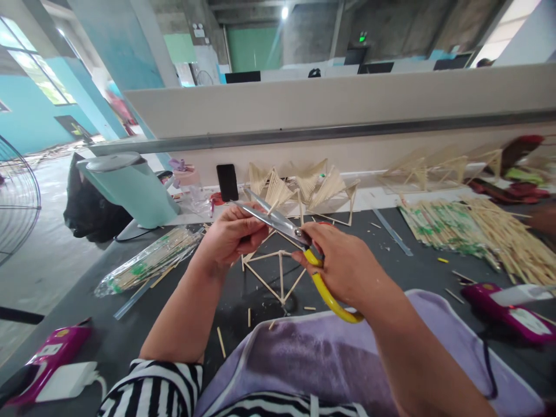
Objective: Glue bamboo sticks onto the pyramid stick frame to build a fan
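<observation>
My right hand [347, 260] is wrapped round the handles of yellow-handled scissors [326, 289]. Their blades are apart and point to the left, towards my left hand [230, 234]. Between the blades shows the pale end of a thin wooden stick [273, 207], pinched in my left fingers; the rest of it is mostly hidden. Below both hands, a small triangular frame of glued sticks [281, 275] stands on the dark table. Several short cut pieces, such as a stick offcut [221, 342], lie near the purple cloth [313, 359] at the front.
Fan-shaped stick models [321, 188] stand along the back beside a black phone [227, 182]. Bagged sticks [147, 263] lie left, more stick bundles [452, 229] right. A teal bin-like container [150, 194] is back left. Magenta power strips [50, 353] flank both sides.
</observation>
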A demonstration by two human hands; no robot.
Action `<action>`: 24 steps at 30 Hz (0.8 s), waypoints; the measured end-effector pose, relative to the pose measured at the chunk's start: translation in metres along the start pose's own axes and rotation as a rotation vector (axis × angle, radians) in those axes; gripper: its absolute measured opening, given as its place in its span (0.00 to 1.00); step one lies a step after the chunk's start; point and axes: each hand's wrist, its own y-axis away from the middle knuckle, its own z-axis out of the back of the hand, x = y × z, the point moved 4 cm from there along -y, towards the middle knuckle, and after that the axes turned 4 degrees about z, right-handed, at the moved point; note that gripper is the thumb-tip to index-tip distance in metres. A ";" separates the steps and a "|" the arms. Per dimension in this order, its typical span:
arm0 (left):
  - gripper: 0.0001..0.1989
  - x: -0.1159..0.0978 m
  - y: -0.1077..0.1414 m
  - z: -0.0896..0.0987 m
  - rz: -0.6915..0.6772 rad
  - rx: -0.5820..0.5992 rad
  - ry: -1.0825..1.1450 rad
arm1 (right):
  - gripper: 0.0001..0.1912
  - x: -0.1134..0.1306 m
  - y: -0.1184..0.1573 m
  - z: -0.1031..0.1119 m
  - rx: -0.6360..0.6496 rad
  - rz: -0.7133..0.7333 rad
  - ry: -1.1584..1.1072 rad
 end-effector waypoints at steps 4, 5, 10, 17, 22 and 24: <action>0.09 -0.005 0.002 -0.001 -0.140 -0.240 -0.232 | 0.13 -0.001 -0.001 -0.001 -0.003 -0.053 0.018; 0.09 -0.005 0.002 -0.002 -0.165 -0.267 -0.243 | 0.13 -0.001 0.000 -0.001 -0.006 -0.062 0.018; 0.07 -0.002 0.001 -0.004 -0.200 -0.249 -0.170 | 0.13 0.001 0.003 0.003 -0.005 -0.056 0.026; 0.08 -0.001 0.003 0.002 -0.093 -0.138 -0.051 | 0.12 0.003 0.007 0.008 -0.005 -0.005 0.032; 0.08 0.004 -0.001 0.002 0.004 -0.016 0.057 | 0.12 0.002 0.003 0.004 -0.001 0.022 -0.019; 0.08 0.005 -0.002 0.001 0.004 0.014 0.058 | 0.12 0.004 0.002 0.003 -0.003 0.025 -0.041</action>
